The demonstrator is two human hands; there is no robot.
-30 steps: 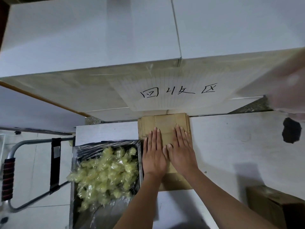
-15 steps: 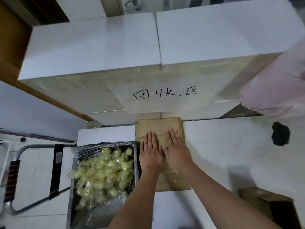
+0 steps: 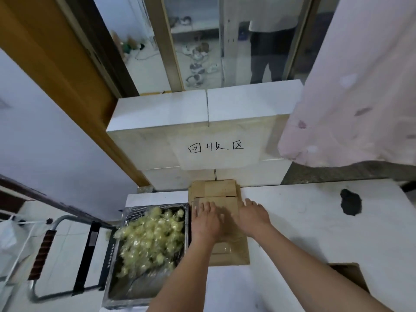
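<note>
Pressing flattened cardboard [image 3: 213, 191] onto white table [image 3: 304, 221]. Left hand [image 3: 204, 224] flat on it, fingers straight, close together. Right hand [image 3: 254, 218] flat over cardboard's right edge, fingers extended, blurred. 2 hands side by side, not touching. Cardboard's far end butts white boxes [image 3: 162, 113] at 12 o'clock. Tray [image 3: 126, 291] of yellow wrapped sweets [image 3: 150, 239] at 9 o'clock, just beside. Dark stain [image 3: 350, 204] at 3 o'clock.

White boxes [image 3: 202, 136] wall off 12 o'clock of the flattened cardboard [image 3: 216, 192]; a full tray [image 3: 144, 289] crowds 9 o'clock. Bare tabletop [image 3: 304, 221] lies open toward 3 o'clock — a brown box [image 3: 351, 273] sits at 5.
</note>
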